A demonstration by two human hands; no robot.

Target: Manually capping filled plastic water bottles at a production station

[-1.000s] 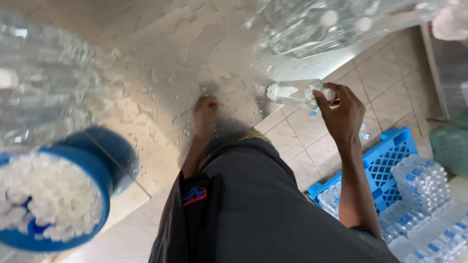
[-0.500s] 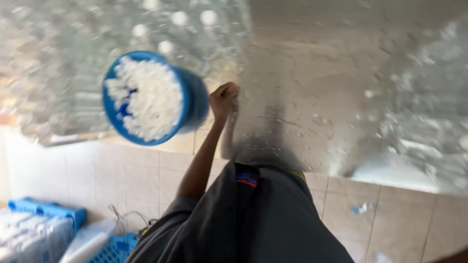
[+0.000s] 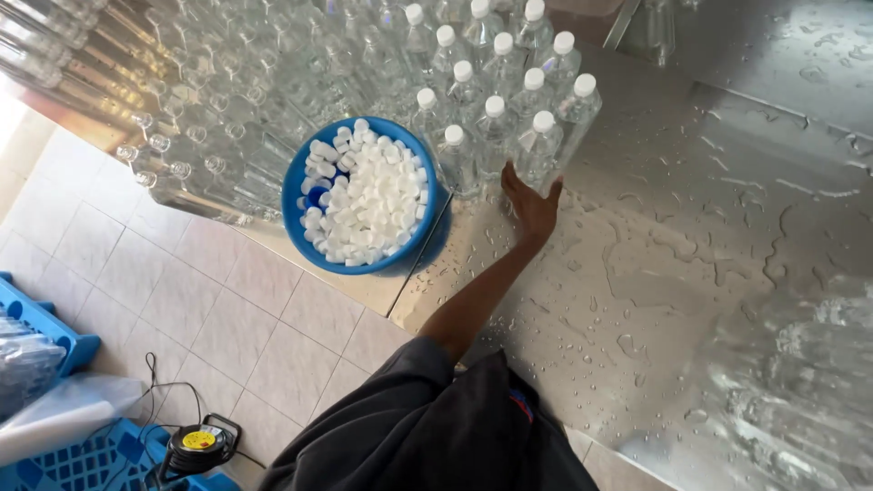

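My left hand (image 3: 532,211) lies on the wet steel table (image 3: 655,264), fingers spread, its fingertips against the base of a clear plastic bottle with a white cap (image 3: 538,145). That bottle stands at the front of a cluster of capped bottles (image 3: 496,114). Left of the hand, near the table's edge, a blue bowl (image 3: 296,195) is heaped with white caps (image 3: 364,205). My right hand is out of view.
Many uncapped clear bottles (image 3: 227,136) stand beyond the bowl. More clear bottles (image 3: 782,382) lie blurred at the lower right. On the tiled floor (image 3: 227,300) are blue crates (image 3: 55,336) and a small black and yellow device with a cable (image 3: 195,443).
The view has swung left from the right side of the table. My right hand, which held a bottle, has left the view. My left hand has reached forward to the capped bottles.
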